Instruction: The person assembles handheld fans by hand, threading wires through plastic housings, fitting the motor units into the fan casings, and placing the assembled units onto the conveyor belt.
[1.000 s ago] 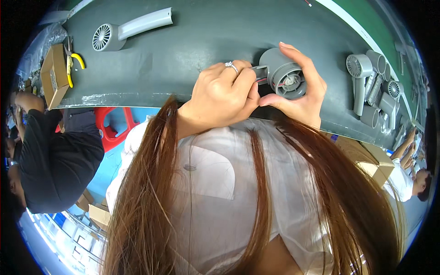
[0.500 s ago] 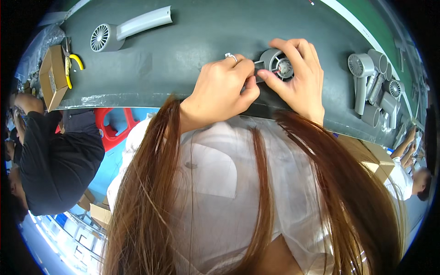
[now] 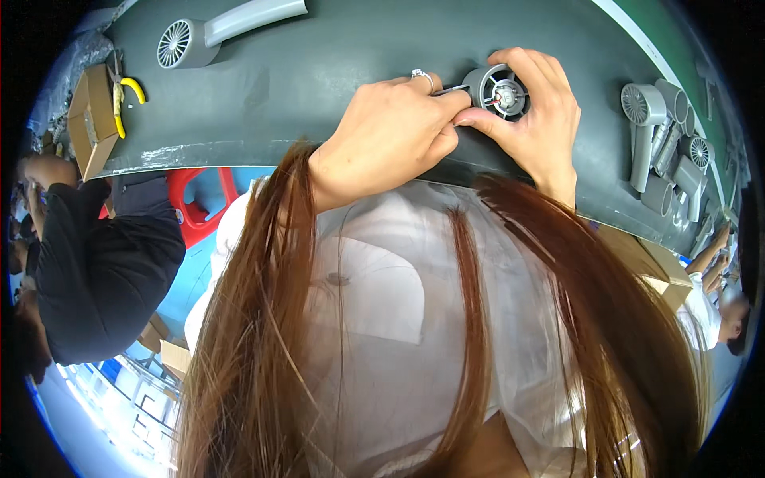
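Observation:
A grey handheld fan (image 3: 476, 80) is held over the near part of the table, its round end facing up. Inside the ring, spokes surround a motor hub with a bit of red wire. My left hand (image 3: 390, 131), wearing a ring, is closed round the handle side, and most of that part is hidden by the fingers. My right hand (image 3: 546, 107) curves round the fan's head, fingers at the far rim and thumb at the near left side. At the far left lies another grey fan (image 3: 187, 48) with a long curved handle.
Several grey fan parts (image 3: 644, 103) lie grouped on the right of the dark table (image 3: 263, 103). Yellow-handled pliers (image 3: 119, 99) rest by a cardboard box (image 3: 92, 123) at left. A person in black (image 3: 111, 271) sits at left near a red stool (image 3: 195, 215).
Both hands and the fan appear slightly farther right and up, while the whole view has shifted a little. The hub and spokes show more openly; both hands keep their hold.

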`<state>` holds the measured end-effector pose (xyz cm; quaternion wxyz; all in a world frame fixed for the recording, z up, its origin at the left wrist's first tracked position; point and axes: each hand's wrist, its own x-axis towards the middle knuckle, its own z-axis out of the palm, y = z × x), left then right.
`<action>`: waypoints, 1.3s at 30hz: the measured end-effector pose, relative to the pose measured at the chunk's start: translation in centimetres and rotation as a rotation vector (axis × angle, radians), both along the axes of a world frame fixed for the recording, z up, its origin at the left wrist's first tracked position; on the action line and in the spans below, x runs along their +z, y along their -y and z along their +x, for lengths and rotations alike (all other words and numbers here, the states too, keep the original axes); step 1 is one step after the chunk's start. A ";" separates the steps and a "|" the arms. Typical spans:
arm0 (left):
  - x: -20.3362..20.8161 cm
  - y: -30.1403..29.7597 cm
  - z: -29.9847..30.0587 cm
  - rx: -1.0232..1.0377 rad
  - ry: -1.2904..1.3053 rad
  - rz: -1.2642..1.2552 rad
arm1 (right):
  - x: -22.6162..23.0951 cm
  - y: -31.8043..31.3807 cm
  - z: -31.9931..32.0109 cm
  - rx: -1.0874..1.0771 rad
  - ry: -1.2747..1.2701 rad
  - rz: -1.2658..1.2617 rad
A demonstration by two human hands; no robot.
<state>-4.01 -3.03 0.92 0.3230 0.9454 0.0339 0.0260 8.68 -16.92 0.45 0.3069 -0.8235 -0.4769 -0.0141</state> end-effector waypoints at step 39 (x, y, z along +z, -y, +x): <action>-0.6 1.4 -0.2 0.193 0.207 -0.129 | -1.9 2.0 -1.1 0.112 -0.190 0.244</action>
